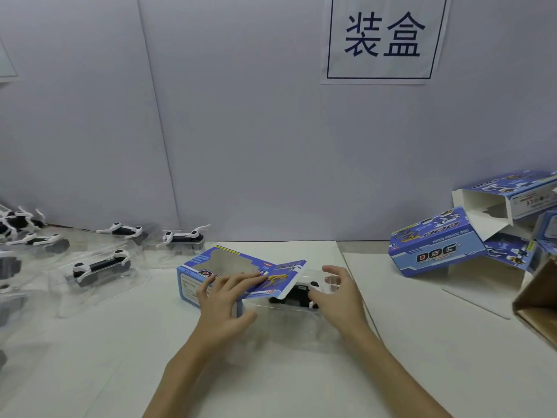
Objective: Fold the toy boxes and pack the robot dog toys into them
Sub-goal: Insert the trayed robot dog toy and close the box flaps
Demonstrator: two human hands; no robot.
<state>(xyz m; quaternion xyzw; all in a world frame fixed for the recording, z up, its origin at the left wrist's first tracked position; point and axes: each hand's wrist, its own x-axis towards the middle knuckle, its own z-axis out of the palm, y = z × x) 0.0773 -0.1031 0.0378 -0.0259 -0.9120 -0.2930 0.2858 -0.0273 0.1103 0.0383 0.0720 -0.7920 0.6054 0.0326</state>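
Observation:
A blue windowed toy box (211,267) lies on its side at the table's middle, its end flap (280,280) open to the right. My left hand (224,300) rests on top of the box with its fingers stretched toward the flap. A black-and-white robot dog toy (298,294) in a clear plastic tray (289,324) sticks out of the open end. My right hand (339,294) sits at the tray's right end, its fingers curved around the tray without clearly closing on it.
Several more robot dogs in clear trays (99,267) lie at the left, with another (184,236) by the wall. Blue boxes (434,242) pile up at the right, one open and white inside (494,203). A brown carton corner (539,300) juts in at the far right.

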